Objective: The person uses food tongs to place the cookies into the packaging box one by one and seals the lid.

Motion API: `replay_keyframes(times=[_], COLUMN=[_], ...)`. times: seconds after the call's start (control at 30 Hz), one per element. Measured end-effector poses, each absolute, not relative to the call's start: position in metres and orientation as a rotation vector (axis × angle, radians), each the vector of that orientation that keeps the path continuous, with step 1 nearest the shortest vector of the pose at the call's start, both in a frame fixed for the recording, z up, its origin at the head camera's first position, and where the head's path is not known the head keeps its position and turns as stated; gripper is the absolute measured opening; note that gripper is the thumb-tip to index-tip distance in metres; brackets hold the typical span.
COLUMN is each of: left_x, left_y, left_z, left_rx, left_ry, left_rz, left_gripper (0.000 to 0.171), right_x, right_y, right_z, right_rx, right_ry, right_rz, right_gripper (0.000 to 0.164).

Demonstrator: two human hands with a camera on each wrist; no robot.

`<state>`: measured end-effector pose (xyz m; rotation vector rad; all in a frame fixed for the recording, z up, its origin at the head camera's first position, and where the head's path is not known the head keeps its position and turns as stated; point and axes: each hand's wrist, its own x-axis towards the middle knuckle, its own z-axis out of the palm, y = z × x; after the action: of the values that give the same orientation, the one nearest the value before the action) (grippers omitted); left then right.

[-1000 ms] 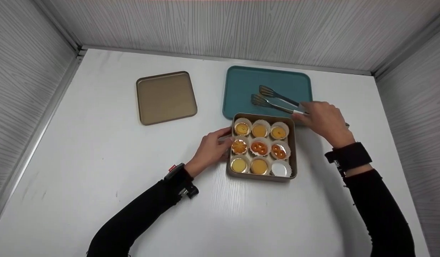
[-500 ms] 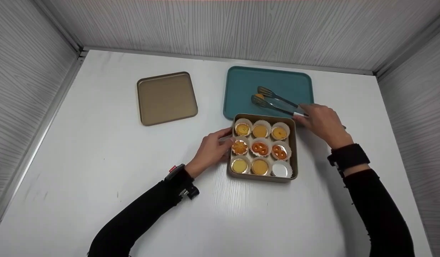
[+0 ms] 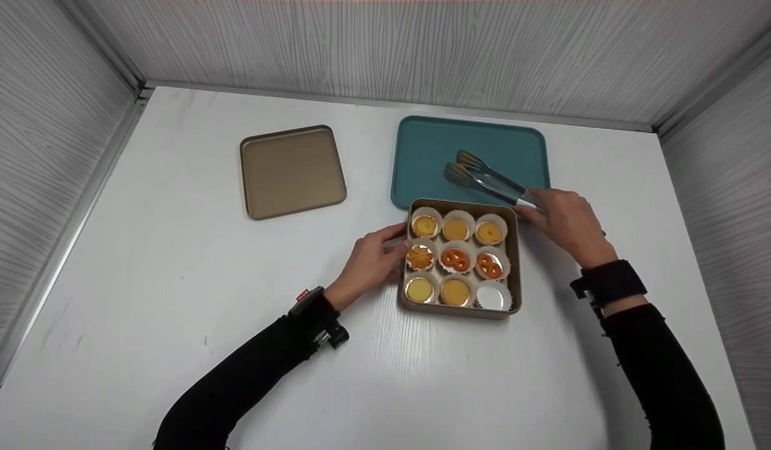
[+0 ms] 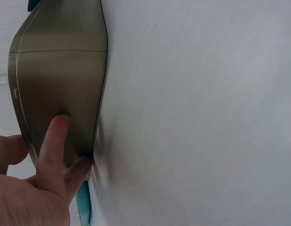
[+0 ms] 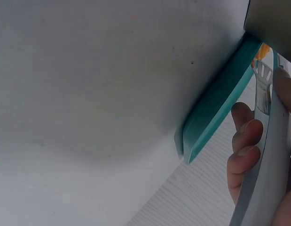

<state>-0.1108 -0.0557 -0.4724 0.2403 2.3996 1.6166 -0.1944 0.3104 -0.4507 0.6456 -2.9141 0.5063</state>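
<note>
A square bronze baking tin [image 3: 515, 275] holds rows of white paper cups with small yellow and orange tarts [image 3: 455, 292]. The front right cup [image 3: 493, 296] shows only its white inside. My left hand [image 3: 369, 262] grips the tin's left wall, thumb at the rim and fingers against the outside, as the left wrist view also shows. My right hand [image 3: 566, 215] holds white-handled tongs [image 3: 499, 177], their two slotted heads apart over the teal tray [image 3: 416, 140]. A small orange piece [image 5: 263, 51] appears between those heads in the right wrist view; from above it is mostly covered.
A bronze flat tray [image 3: 293, 172] lies to the left at the back of the white table [image 3: 172, 281]. The teal tray sits right behind the tin. Grey wood-grain panels [image 3: 385, 50] wall in the back and both sides.
Over the last half second the tongs' heads have shifted slightly right, and my right hand has come a little closer to me. The orange piece shows less from above. My left hand stays put.
</note>
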Motion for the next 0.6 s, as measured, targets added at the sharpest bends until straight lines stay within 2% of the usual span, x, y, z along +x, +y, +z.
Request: replay_keyframes(times=[0.27, 0.6], left_x=[-0.111, -0.112], left_y=[-0.055, -0.055], left_z=[-0.472, -0.473], left_rx=[0.249, 0.230], left_ry=[2.418, 2.407], left_rz=[1.601, 1.590], left_gripper=[0.050, 0.051], right_x=[-0.184, -0.162], right_y=[0.319, 0.331], right_z=[-0.448, -0.438], right_rx=[0.613, 0.567], right_ry=[-2.894, -2.847], right_rz=[0.526, 0.496], right_gripper=[0.040, 0.036])
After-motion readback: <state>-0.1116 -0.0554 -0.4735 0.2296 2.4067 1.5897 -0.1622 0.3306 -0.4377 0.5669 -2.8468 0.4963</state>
